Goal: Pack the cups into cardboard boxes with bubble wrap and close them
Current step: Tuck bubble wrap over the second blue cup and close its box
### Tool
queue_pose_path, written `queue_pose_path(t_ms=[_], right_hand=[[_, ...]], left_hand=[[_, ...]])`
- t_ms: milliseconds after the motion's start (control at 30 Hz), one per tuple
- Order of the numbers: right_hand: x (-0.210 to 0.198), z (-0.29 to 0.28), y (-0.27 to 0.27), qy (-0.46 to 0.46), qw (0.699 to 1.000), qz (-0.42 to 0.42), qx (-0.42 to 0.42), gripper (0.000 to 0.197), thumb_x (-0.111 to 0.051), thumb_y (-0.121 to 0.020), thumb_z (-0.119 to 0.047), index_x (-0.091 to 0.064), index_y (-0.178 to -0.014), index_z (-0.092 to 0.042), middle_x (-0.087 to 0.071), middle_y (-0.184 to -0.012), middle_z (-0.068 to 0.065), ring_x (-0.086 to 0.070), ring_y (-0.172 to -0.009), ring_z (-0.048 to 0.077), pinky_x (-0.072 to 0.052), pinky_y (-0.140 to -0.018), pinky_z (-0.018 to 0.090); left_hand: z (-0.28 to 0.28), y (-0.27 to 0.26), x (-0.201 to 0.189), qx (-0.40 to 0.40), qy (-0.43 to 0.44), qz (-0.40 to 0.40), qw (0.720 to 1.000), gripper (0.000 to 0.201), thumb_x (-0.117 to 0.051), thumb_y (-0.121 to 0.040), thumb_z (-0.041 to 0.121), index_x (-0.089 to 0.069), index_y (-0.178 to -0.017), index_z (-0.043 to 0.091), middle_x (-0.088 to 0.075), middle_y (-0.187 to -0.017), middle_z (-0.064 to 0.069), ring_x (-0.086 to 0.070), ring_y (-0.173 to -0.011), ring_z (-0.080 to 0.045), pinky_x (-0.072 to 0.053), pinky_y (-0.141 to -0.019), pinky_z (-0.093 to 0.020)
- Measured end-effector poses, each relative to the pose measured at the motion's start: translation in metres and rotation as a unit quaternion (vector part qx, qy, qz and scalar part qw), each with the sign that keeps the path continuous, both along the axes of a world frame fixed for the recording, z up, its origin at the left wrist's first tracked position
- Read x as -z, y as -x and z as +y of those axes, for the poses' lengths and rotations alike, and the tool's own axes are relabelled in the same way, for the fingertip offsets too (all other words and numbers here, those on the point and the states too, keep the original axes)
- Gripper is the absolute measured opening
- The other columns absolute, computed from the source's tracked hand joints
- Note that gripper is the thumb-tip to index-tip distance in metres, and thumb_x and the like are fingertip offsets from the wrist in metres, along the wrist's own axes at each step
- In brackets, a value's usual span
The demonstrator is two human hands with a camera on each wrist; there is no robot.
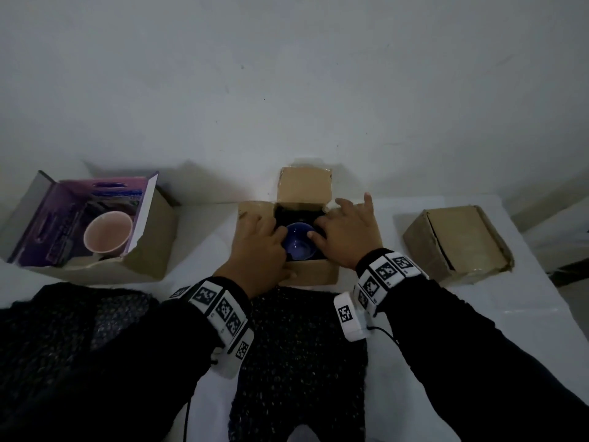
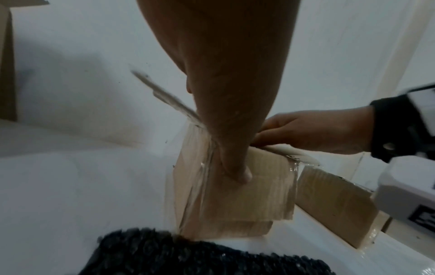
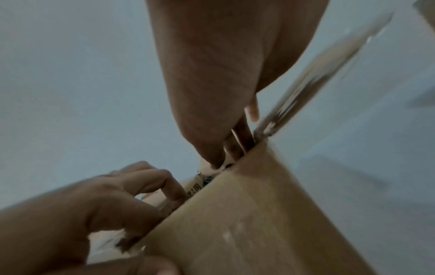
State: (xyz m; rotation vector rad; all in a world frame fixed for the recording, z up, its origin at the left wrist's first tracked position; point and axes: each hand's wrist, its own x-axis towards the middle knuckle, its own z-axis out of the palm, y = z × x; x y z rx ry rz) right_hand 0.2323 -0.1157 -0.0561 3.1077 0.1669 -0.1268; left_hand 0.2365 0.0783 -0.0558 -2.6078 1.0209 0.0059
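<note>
A blue cup (image 1: 298, 245) sits inside the open middle cardboard box (image 1: 314, 272), with dark bubble wrap around it. My left hand (image 1: 264, 240) grips the box's left front corner: its fingers curl over the rim next to the cup and its thumb (image 2: 237, 173) presses on the outer front wall (image 2: 247, 201). My right hand (image 1: 341, 234) reaches in from the right, thumb and first fingers at the cup's rim, the other fingers spread above the right flap (image 3: 259, 223). A pink cup (image 1: 106, 232) stands in the open box (image 1: 149, 250) at the left.
A closed cardboard box (image 1: 459, 244) lies at the right. One dark bubble wrap sheet (image 1: 302, 346) lies on the white table in front of the middle box, another (image 1: 63, 330) at the near left. The wall stands close behind the boxes.
</note>
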Motion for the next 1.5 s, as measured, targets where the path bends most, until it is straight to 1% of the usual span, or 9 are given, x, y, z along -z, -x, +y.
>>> queue_pose_path(t_ms=[233, 333, 467, 667, 900, 1067, 1167, 1300, 1500], right_hand=[[0.006, 0.006, 0.094, -0.252, 0.930, -0.220, -0.153, 0.019, -0.060, -0.090, -0.030, -0.059, -0.080, -0.014, -0.061, -0.079, 0.003, -0.049, -0.077, 0.023, -0.038, -0.066, 0.037], [0.036, 0.014, 0.134, -0.233, 0.953, -0.131, -0.145, 0.032, -0.059, -0.090, -0.048, -0.062, -0.087, -0.016, -0.061, -0.088, 0.002, -0.054, -0.083, 0.024, -0.042, -0.067, 0.037], [0.071, 0.017, 0.163, -0.090, 0.989, 0.112, -0.034, 0.084, -0.057, -0.079, -0.068, -0.035, -0.145, -0.021, -0.045, -0.136, 0.006, -0.042, -0.121, 0.029, -0.039, -0.094, 0.041], [0.069, 0.019, 0.168, -0.208, 0.975, 0.073, 0.037, 0.039, -0.069, -0.079, -0.041, -0.059, -0.112, -0.024, -0.060, -0.111, 0.000, -0.049, -0.107, 0.023, -0.040, -0.086, 0.036], [0.017, 0.014, 0.160, -0.588, 0.793, 0.101, 0.122, 0.013, -0.068, -0.085, -0.007, -0.063, -0.090, -0.018, -0.070, -0.090, 0.001, -0.066, -0.087, 0.016, -0.051, -0.080, 0.029], [-0.019, 0.003, 0.137, -0.587, 0.789, 0.045, 0.177, 0.020, -0.064, -0.082, -0.006, -0.055, -0.091, -0.021, -0.065, -0.089, 0.001, -0.061, -0.085, 0.018, -0.048, -0.078, 0.035], [-0.037, -0.005, 0.129, -0.395, 0.911, -0.057, 0.105, 0.066, -0.064, -0.067, -0.024, -0.039, -0.128, -0.035, -0.053, -0.127, -0.003, -0.048, -0.117, 0.025, -0.042, -0.097, 0.047], [-0.075, 0.008, 0.125, -0.252, 0.957, -0.112, -0.088, 0.098, -0.062, -0.061, -0.026, -0.018, -0.148, -0.042, -0.034, -0.148, -0.008, -0.020, -0.138, 0.024, -0.019, -0.109, 0.050], [-0.086, 0.010, 0.114, -0.140, 0.984, -0.060, -0.088, 0.027, -0.055, -0.088, -0.031, -0.060, -0.115, -0.033, -0.060, -0.106, -0.007, -0.050, -0.110, 0.020, -0.025, -0.099, 0.041]], left_hand=[[0.005, 0.021, 0.016, -0.033, 0.088, -0.014, 0.995, 0.051, -0.054, -0.081, 0.060, -0.069, -0.107, 0.019, -0.053, -0.125, -0.005, -0.042, -0.120, -0.030, -0.029, -0.096, -0.043], [0.012, 0.037, 0.017, -0.035, 0.171, -0.035, 0.984, 0.046, -0.070, -0.069, 0.047, -0.069, -0.104, 0.017, -0.055, -0.126, -0.010, -0.047, -0.116, -0.033, -0.032, -0.093, -0.043], [0.026, 0.074, 0.027, -0.055, 0.275, -0.023, 0.960, 0.059, -0.068, -0.074, 0.036, -0.055, -0.128, 0.017, -0.041, -0.144, -0.017, -0.036, -0.130, -0.038, -0.036, -0.101, -0.050], [0.055, 0.132, 0.053, -0.127, 0.343, 0.057, 0.929, 0.076, -0.058, -0.083, 0.059, -0.036, -0.145, 0.021, -0.032, -0.151, -0.007, -0.036, -0.133, -0.029, -0.037, -0.103, -0.045], [0.064, 0.157, 0.057, -0.218, 0.527, 0.345, 0.746, 0.094, -0.082, -0.070, 0.047, -0.026, -0.145, 0.034, -0.047, -0.130, 0.026, -0.048, -0.113, 0.011, -0.041, -0.098, -0.013], [0.060, 0.148, 0.043, -0.277, 0.545, 0.410, 0.676, 0.032, -0.076, -0.080, 0.039, -0.074, -0.098, 0.012, -0.075, -0.097, -0.001, -0.070, -0.092, -0.014, -0.056, -0.089, -0.040], [0.057, 0.133, 0.016, -0.219, 0.512, 0.354, 0.752, 0.032, -0.066, -0.089, 0.040, -0.070, -0.099, 0.009, -0.073, -0.098, -0.007, -0.069, -0.093, -0.020, -0.054, -0.086, -0.038], [0.045, 0.108, -0.029, -0.062, 0.369, 0.216, 0.902, 0.032, -0.048, -0.098, 0.028, -0.058, -0.126, 0.017, -0.068, -0.109, -0.013, -0.063, -0.098, -0.030, -0.047, -0.079, -0.036], [0.038, 0.092, -0.067, -0.003, 0.323, 0.113, 0.940, 0.028, -0.049, -0.094, 0.040, -0.052, -0.111, 0.018, -0.058, -0.097, -0.004, -0.057, -0.087, -0.025, -0.044, -0.070, -0.038]])
